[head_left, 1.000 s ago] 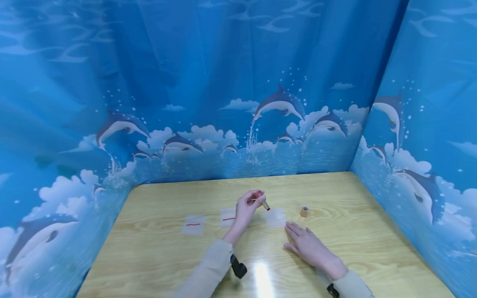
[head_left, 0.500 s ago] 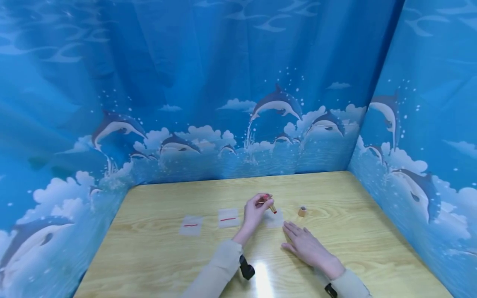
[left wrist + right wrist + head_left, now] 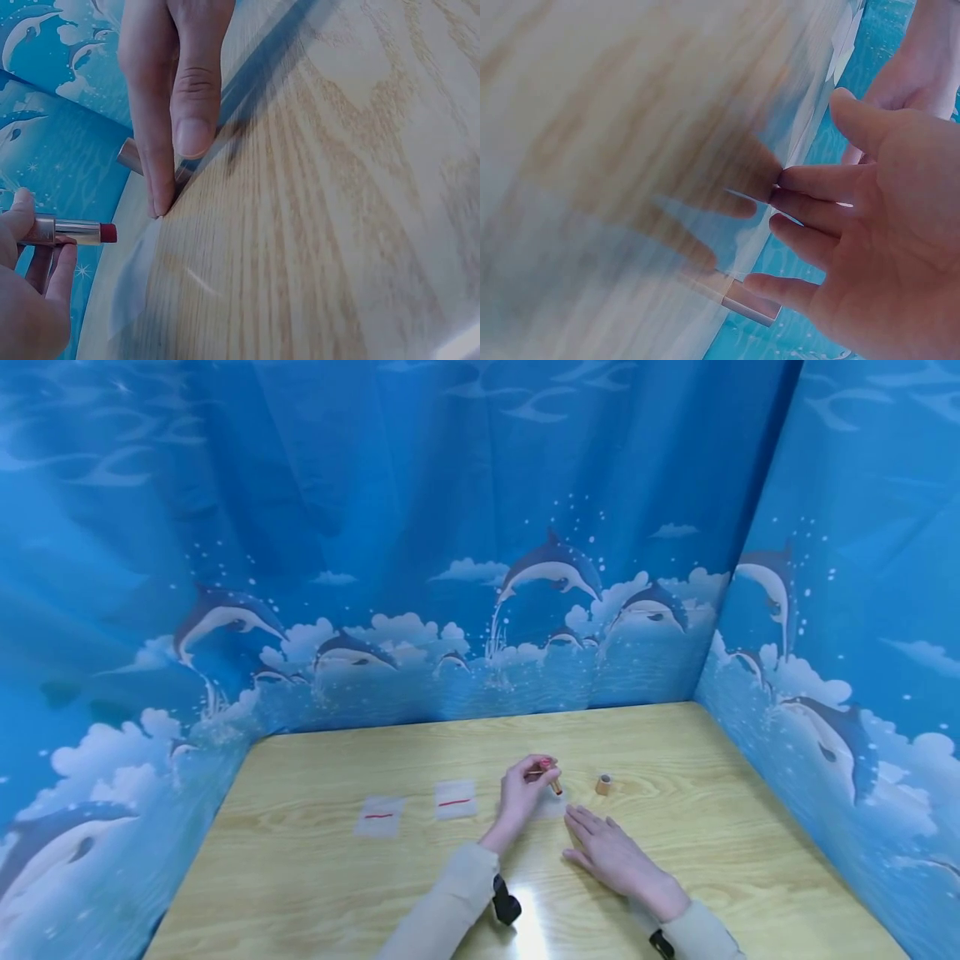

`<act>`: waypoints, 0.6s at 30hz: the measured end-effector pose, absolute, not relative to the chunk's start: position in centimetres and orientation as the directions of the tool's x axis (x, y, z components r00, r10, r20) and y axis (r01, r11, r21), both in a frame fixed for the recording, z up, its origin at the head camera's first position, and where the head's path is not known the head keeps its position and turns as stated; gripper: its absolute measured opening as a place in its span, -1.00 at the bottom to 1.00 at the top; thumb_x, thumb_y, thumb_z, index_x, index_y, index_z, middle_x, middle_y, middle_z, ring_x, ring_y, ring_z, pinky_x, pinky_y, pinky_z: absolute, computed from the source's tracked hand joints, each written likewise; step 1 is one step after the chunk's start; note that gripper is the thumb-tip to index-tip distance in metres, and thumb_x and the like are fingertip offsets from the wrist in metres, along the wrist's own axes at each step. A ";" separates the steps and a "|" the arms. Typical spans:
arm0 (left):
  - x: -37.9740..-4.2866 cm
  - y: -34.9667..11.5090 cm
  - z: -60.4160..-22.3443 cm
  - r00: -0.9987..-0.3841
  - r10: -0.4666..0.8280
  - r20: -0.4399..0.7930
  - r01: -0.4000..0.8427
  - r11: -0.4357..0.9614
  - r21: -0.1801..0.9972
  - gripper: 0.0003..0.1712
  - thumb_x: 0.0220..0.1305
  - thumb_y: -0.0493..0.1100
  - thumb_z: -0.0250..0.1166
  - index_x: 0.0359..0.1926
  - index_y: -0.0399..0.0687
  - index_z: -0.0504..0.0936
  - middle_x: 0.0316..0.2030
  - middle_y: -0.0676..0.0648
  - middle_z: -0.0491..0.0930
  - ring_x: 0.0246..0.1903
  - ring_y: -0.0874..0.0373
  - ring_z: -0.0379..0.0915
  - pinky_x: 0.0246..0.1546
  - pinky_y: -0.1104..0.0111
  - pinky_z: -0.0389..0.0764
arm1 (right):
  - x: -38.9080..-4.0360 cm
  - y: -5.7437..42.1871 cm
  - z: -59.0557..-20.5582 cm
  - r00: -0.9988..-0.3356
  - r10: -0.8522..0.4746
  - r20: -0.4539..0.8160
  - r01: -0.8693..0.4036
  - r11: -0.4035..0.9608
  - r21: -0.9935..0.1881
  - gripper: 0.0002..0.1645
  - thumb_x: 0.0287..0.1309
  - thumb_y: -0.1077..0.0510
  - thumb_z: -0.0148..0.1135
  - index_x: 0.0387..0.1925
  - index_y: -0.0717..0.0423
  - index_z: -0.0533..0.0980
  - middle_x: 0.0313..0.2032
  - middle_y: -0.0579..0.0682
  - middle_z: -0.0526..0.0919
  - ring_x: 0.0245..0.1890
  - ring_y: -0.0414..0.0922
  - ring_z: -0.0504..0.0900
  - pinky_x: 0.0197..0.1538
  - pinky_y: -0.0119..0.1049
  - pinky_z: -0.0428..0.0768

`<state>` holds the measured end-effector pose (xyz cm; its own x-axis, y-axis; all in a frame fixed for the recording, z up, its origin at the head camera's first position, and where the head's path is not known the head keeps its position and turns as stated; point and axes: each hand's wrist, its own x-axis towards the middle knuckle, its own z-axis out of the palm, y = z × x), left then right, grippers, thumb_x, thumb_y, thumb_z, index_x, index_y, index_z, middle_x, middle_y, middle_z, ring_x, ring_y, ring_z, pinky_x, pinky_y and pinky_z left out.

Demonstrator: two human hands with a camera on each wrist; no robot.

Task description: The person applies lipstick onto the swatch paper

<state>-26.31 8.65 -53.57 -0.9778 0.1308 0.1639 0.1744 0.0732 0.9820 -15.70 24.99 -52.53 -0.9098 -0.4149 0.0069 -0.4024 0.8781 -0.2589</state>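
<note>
My left hand [image 3: 519, 793] pinches a lipstick [image 3: 79, 231] between thumb and fingers, its red tip pointing down over a thin white sheet [image 3: 551, 807]. In the left wrist view the lipstick's metal tube and red end stand just apart from the table. My right hand [image 3: 613, 857] lies with fingers straight, fingertips touching the table at that sheet's right edge. Beyond those fingertips stands the lipstick's cap [image 3: 603, 785], upright and apart from both hands. The left hand covers part of the sheet, so any mark there is hidden.
Two more thin white sheets lie to the left: a far-left sheet [image 3: 378, 828] and a middle sheet [image 3: 455, 792], each bearing one red line. A blue dolphin-print curtain [image 3: 420, 685] rises along the back and sides of the wooden table [image 3: 300, 877].
My left hand has moved right with the lipstick, coming over the third sheet and closer to the right hand. The right hand stays at the sheet's edge. The head view has shifted slightly.
</note>
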 end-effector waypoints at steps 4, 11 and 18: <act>-26.3 9.0 -53.8 -0.978 0.133 0.161 0.172 0.077 0.982 -0.78 0.24 -0.22 0.45 -0.08 -0.12 0.76 -0.17 -0.06 0.76 -0.22 0.25 0.66 -0.12 0.49 0.69 | -15.6 25.0 -52.5 -0.911 -0.413 0.008 -0.401 0.881 -0.251 -0.23 0.45 -0.13 0.11 0.37 0.41 0.32 0.43 0.30 0.30 0.43 0.27 0.29 0.35 0.40 0.31; -26.2 9.1 -54.0 -0.977 0.152 0.151 0.168 0.106 0.980 -0.77 0.23 -0.20 0.46 -0.08 -0.08 0.75 -0.17 -0.04 0.76 -0.22 0.26 0.65 -0.12 0.49 0.68 | -15.6 24.9 -52.4 -0.913 -0.408 0.011 -0.397 0.883 -0.251 -0.23 0.45 -0.12 0.12 0.37 0.41 0.32 0.43 0.31 0.31 0.42 0.27 0.30 0.35 0.40 0.31; -26.0 9.1 -54.2 -0.970 0.174 0.168 0.189 0.110 0.976 -0.77 0.24 -0.20 0.45 -0.07 -0.10 0.75 -0.18 -0.06 0.77 -0.22 0.24 0.67 -0.12 0.50 0.68 | -15.7 24.9 -52.5 -0.913 -0.408 0.015 -0.399 0.883 -0.247 -0.24 0.45 -0.12 0.12 0.37 0.41 0.32 0.42 0.31 0.32 0.41 0.27 0.31 0.34 0.41 0.32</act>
